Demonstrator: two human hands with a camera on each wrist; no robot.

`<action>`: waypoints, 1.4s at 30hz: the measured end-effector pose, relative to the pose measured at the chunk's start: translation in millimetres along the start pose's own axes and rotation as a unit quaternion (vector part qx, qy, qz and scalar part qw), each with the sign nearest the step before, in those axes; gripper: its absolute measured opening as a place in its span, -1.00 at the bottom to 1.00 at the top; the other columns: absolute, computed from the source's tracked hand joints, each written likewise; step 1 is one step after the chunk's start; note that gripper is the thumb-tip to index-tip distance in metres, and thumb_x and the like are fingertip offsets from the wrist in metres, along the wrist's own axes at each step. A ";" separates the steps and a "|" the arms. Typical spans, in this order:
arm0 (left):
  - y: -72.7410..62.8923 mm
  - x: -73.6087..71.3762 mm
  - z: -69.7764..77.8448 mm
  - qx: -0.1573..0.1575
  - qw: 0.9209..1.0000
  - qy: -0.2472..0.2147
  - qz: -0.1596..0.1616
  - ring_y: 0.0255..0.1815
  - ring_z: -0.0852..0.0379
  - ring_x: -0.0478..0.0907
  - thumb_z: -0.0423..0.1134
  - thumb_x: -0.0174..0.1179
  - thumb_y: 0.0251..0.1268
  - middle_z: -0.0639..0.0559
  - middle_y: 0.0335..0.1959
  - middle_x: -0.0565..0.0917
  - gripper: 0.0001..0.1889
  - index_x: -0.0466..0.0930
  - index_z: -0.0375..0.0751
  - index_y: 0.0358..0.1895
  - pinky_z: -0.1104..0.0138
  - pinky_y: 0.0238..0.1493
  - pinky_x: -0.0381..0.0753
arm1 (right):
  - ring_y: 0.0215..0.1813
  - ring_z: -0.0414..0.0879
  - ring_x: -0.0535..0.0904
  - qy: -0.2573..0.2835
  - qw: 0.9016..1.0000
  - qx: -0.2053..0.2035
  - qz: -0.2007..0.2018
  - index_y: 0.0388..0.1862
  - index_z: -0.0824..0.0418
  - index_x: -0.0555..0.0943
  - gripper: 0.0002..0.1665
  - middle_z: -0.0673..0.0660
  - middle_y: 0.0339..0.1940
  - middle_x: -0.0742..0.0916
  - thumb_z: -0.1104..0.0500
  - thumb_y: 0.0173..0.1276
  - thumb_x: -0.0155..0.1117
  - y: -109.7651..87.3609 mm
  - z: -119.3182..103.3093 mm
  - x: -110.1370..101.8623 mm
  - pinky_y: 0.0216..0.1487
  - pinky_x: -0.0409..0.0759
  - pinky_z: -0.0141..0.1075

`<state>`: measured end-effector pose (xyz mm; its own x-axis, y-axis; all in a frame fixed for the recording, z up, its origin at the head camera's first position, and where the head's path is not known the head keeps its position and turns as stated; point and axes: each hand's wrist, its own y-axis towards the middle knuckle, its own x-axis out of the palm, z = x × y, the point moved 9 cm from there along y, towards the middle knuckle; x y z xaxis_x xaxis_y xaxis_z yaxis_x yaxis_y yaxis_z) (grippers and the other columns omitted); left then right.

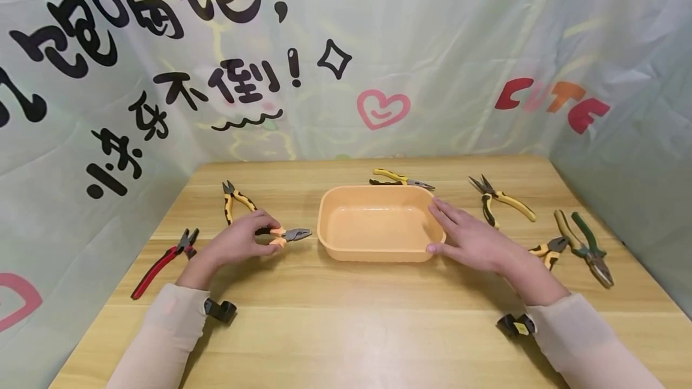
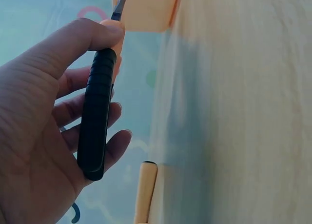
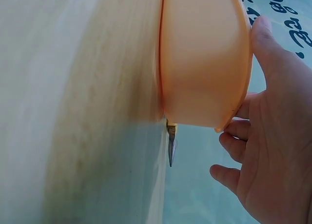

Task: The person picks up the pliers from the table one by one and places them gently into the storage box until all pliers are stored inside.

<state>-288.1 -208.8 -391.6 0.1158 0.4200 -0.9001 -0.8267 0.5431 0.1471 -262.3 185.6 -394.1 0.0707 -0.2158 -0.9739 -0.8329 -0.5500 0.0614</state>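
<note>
Left hand [image 1: 245, 236]: thumb and fingers are clamped on the handles of the orange-and-black pliers [image 1: 291, 235]. The pliers are located left of the desk's centre, just beside the left end of the orange bin [image 1: 378, 256]. Their metal nose points toward the bin and the desk's right edge. The left wrist view shows the pliers raised off the desk [image 1: 351, 329].

Right hand [image 1: 473, 239]: fingers are apart and extended. The thumb touches the bin's rim at the near right corner; fingertips touch it at the far right corner. The bin stands upright near the middle of the desk, long sides roughly parallel to the far edge.

Surrounding tools: red-handled pliers [image 1: 172, 253] lie near the left edge. Yellow-and-black cutters [image 1: 230, 192] lie beyond the left hand, toward the far left corner. Yellow-handled long-nose pliers [image 1: 402, 179] lie behind the bin, near the far edge. Open needle-nose pliers [image 1: 491, 192] lie toward the far right corner. Green-and-yellow pliers [image 1: 586, 252] lie near the right edge, with short-nosed pliers [image 1: 555, 246] just beside them on the left. A printed curtain [image 1: 443, 47] stands behind the far edge.
</note>
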 end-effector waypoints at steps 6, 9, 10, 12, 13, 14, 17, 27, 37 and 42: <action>2.0 -4.6 4.4 0.013 1.000 0.006 0.013 -0.10 0.09 0.55 -0.11 0.45 0.10 0.07 -0.10 0.57 -0.60 0.63 -0.18 -0.02 0.11 -0.06 0.58 | 0.52 0.30 0.02 -0.015 1.000 -0.013 -0.001 0.59 0.28 -0.04 0.08 0.25 0.61 -0.01 -0.38 0.42 0.01 -0.6 0.0 0.0 0.41 0.09 0.17; 2.0 -6.5 6.8 0.016 1.000 0.004 0.016 -0.11 0.11 0.55 -0.10 0.45 0.10 0.08 -0.11 0.56 -0.61 0.63 -0.17 -0.03 0.11 -0.07 0.58 | 0.53 0.28 0.01 -0.020 1.000 -0.018 0.000 0.59 0.29 -0.04 0.09 0.26 0.60 0.00 -0.38 0.41 0.02 -0.8 -0.7 -0.7 0.42 0.08 0.16; 1.8 -7.0 7.6 0.018 1.000 0.005 0.017 -0.12 0.11 0.55 -0.10 0.44 0.10 0.09 -0.11 0.56 -0.61 0.63 -0.17 -0.03 0.12 -0.08 0.58 | 0.53 0.28 0.00 -0.023 1.000 -0.019 0.000 0.59 0.29 -0.04 0.09 0.26 0.60 0.00 -0.38 0.41 0.02 -0.8 -0.9 -0.9 0.43 0.08 0.15; 1.6 -8.1 9.5 0.024 0.999 0.005 0.020 -0.12 0.10 0.55 -0.11 0.44 0.11 0.09 -0.12 0.56 -0.63 0.63 -0.16 -0.04 0.12 -0.09 0.59 | 0.53 0.27 0.01 -0.026 0.999 -0.022 0.000 0.59 0.29 -0.04 0.09 0.25 0.60 0.01 -0.38 0.41 0.02 -0.7 -1.4 -1.2 0.43 0.07 0.13; 1.8 -9.0 11.2 0.027 0.999 0.005 0.022 -0.13 0.10 0.56 -0.12 0.44 0.11 0.09 -0.12 0.56 -0.63 0.63 -0.16 -0.04 0.12 -0.09 0.59 | 0.53 0.26 0.01 -0.028 0.999 -0.024 0.001 0.59 0.29 -0.04 0.09 0.25 0.60 0.02 -0.38 0.41 0.02 -0.8 -1.6 -1.8 0.44 0.07 0.12; 2.1 -9.9 12.9 0.029 0.999 0.004 0.024 -0.13 0.09 0.56 -0.12 0.44 0.11 0.10 -0.12 0.56 -0.64 0.63 -0.15 -0.04 0.12 -0.10 0.59 | 0.53 0.26 0.03 -0.030 0.999 -0.026 0.002 0.59 0.29 -0.03 0.09 0.24 0.60 0.03 -0.38 0.41 0.02 -0.9 -1.7 -2.2 0.44 0.08 0.12; 3.0 -13.1 19.0 0.034 0.999 0.000 0.029 -0.13 0.03 0.58 -0.13 0.43 0.11 0.10 -0.12 0.56 -0.65 0.63 -0.14 -0.05 0.14 -0.11 0.59 | 0.52 0.25 0.06 -0.036 0.999 -0.032 0.005 0.59 0.29 -0.01 0.09 0.24 0.60 0.06 -0.38 0.40 0.03 -0.9 -1.9 -3.8 0.43 0.10 0.11; 5.9 -21.3 33.3 0.049 0.998 0.008 0.048 -0.16 0.10 0.57 -0.10 0.44 0.11 0.11 -0.15 0.56 -0.65 0.64 -0.13 -0.07 0.17 -0.13 0.60 | 0.53 0.20 0.07 -0.030 0.999 -0.032 0.001 0.57 0.32 0.02 0.11 0.26 0.59 0.09 -0.42 0.39 0.01 -1.1 -3.9 -4.2 0.42 0.14 0.08; 14.5 -29.4 47.7 0.051 0.998 0.015 0.044 -0.16 0.14 0.54 -0.02 0.39 0.17 0.11 -0.13 0.57 -0.63 0.65 -0.12 -0.03 0.14 -0.12 0.57 | 0.52 0.19 0.10 -0.039 0.998 -0.039 0.009 0.57 0.32 0.05 0.11 0.26 0.58 0.13 -0.44 0.37 0.00 -2.8 -9.5 -4.2 0.41 0.18 0.07; 22.2 -33.7 56.6 0.061 0.997 0.030 0.042 -0.18 0.15 0.55 0.00 0.41 0.14 0.12 -0.14 0.57 -0.61 0.65 -0.12 -0.03 0.19 -0.16 0.56 | 0.52 0.21 0.10 -0.040 0.998 -0.049 0.015 0.58 0.30 0.02 0.10 0.25 0.59 0.09 -0.42 0.39 0.00 -3.6 -11.5 -5.2 0.39 0.21 0.09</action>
<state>-279.2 -169.7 -334.8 0.0129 0.4258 -0.9047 -0.7586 0.5936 0.2686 -253.4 179.4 -386.7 0.0002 -0.1708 -0.9853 -0.7766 -0.6208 0.1075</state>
